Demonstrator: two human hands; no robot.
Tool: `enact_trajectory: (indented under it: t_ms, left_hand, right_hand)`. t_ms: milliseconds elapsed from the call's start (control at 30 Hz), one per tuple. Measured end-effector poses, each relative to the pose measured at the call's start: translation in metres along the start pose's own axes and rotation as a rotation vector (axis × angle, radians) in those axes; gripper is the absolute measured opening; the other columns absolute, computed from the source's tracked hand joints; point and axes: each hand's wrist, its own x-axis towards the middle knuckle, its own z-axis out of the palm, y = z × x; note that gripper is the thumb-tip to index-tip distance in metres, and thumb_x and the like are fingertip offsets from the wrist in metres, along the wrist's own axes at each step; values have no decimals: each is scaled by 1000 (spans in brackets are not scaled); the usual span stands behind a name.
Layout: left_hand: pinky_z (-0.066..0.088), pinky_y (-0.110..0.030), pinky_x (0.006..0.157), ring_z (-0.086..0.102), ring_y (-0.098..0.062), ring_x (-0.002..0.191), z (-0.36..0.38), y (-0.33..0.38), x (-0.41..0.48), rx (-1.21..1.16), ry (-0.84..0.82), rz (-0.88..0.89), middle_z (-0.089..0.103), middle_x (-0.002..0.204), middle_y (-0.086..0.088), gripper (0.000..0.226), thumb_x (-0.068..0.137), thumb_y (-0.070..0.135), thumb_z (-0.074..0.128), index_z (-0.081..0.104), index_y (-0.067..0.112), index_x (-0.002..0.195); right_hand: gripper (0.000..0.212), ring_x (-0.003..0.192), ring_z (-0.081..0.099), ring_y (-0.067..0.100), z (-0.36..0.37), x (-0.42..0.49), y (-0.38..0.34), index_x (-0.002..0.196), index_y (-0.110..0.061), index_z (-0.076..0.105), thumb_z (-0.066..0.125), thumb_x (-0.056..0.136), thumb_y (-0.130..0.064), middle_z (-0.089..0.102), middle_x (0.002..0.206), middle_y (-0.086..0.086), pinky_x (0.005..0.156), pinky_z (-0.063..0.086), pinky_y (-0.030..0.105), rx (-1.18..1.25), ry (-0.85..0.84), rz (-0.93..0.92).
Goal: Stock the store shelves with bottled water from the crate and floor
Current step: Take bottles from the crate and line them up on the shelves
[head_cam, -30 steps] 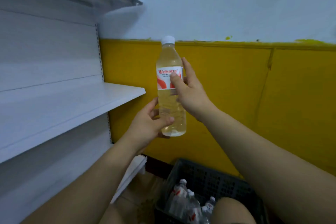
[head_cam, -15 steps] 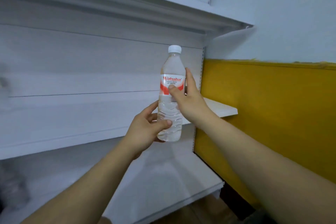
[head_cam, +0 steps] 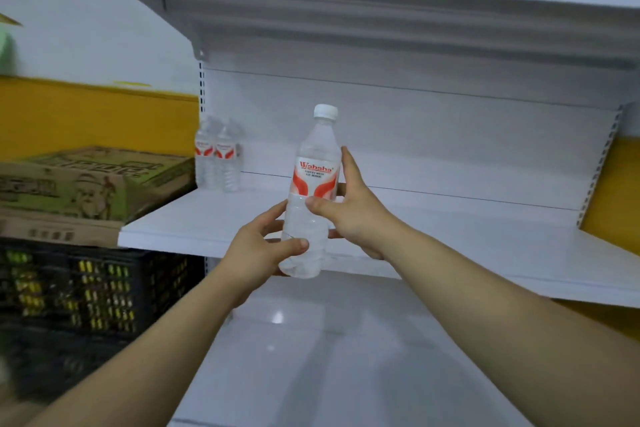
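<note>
I hold one clear water bottle (head_cam: pixel 316 163) upright in both hands, in front of the white middle shelf (head_cam: pixel 450 236). It has a white cap and a red and white label. My left hand (head_cam: pixel 263 250) grips its lower body from the left. My right hand (head_cam: pixel 349 208) grips it at the label's lower edge from the right. Two more bottles (head_cam: pixel 217 156) of the same kind stand at the shelf's back left corner.
A white upper shelf (head_cam: pixel 381 10) hangs overhead, and a lower shelf (head_cam: pixel 329 357) lies below my arms. Left of the shelving, cardboard boxes (head_cam: pixel 79 187) sit on a black plastic crate (head_cam: pixel 86 291). A yellow wall band runs behind on both sides.
The view has swung left from the yellow wall and floor crate to face the shelving. Both hands kept their hold on the bottle, now level with the middle shelf.
</note>
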Motion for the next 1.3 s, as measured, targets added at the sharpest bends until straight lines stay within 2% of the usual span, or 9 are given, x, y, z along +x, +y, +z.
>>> enact_trajectory:
  t_ms: [167, 300, 433, 533, 633, 733, 867, 933, 1300]
  left_hand:
    - [58, -34, 63, 69, -18, 91, -43, -6, 34, 96, 64, -36, 62, 111, 1, 64, 83, 2, 70, 50, 42, 128]
    - [57, -36, 75, 67, -14, 94, -77, -14, 74, 248, 75, -84, 60, 115, 10, 65, 85, 11, 70, 41, 49, 128]
    - [44, -27, 82, 60, -10, 97, -107, -34, 121, 504, 64, -206, 60, 114, 8, 57, 88, 26, 68, 44, 35, 138]
    - [37, -25, 95, 54, -16, 115, -133, -60, 152, 827, 11, -352, 57, 132, 0, 55, 89, 39, 63, 48, 23, 139]
    - [32, -32, 109, 44, -19, 130, -155, -85, 176, 1132, -1, -400, 47, 144, 2, 58, 90, 53, 55, 46, 26, 140]
    - [17, -52, 115, 32, -20, 138, -169, -95, 198, 1330, -8, -426, 36, 151, 6, 67, 86, 71, 42, 41, 34, 142]
    - [2, -65, 112, 8, -22, 148, -174, -106, 213, 1412, -63, -472, 13, 160, 7, 73, 86, 76, 25, 22, 40, 149]
    - [-1, -65, 112, -1, -23, 149, -176, -112, 215, 1439, -97, -491, 2, 162, 8, 74, 86, 77, 19, 12, 41, 151]
    - [-2, -61, 114, -6, -19, 149, -180, -116, 215, 1445, -111, -485, -3, 161, 11, 74, 86, 76, 18, 6, 42, 151]
  right_hand:
    - [94, 113, 54, 16, 39, 52, 9, 152, -41, 6, 68, 89, -8, 49, 121, -9, 97, 51, 47, 89, -16, -35]
    - [88, 109, 56, 13, 66, 100, 25, 149, -42, 13, 66, 89, -7, 53, 107, -17, 87, 52, 37, 127, -21, -60]
    - [89, 125, 50, 18, 86, 153, 46, 151, -41, 10, 67, 89, -10, 49, 137, -3, 97, 44, 37, 122, -24, -31]
    - [93, 127, 49, 19, 95, 188, 67, 152, -41, 6, 67, 89, -10, 44, 144, 0, 94, 46, 33, 104, -41, -13]
    - [91, 131, 46, 20, 103, 220, 87, 152, -40, 7, 67, 90, -12, 42, 147, -1, 105, 43, 39, 91, -42, -7]
    - [87, 134, 43, 18, 111, 249, 101, 152, -41, 8, 65, 92, -15, 41, 148, -6, 109, 36, 41, 85, -22, -25]
    - [86, 124, 44, 10, 116, 264, 120, 151, -38, 10, 67, 90, -16, 44, 134, -16, 101, 37, 29, -4, -72, -64]
    - [88, 130, 41, 12, 120, 266, 131, 151, -37, 8, 67, 90, -16, 40, 143, -14, 107, 35, 33, -60, -103, -68]
    - [78, 137, 38, 22, 163, 360, 175, 155, -28, 0, 53, 99, -24, 28, 157, -4, 107, 32, 32, -186, 46, -80]
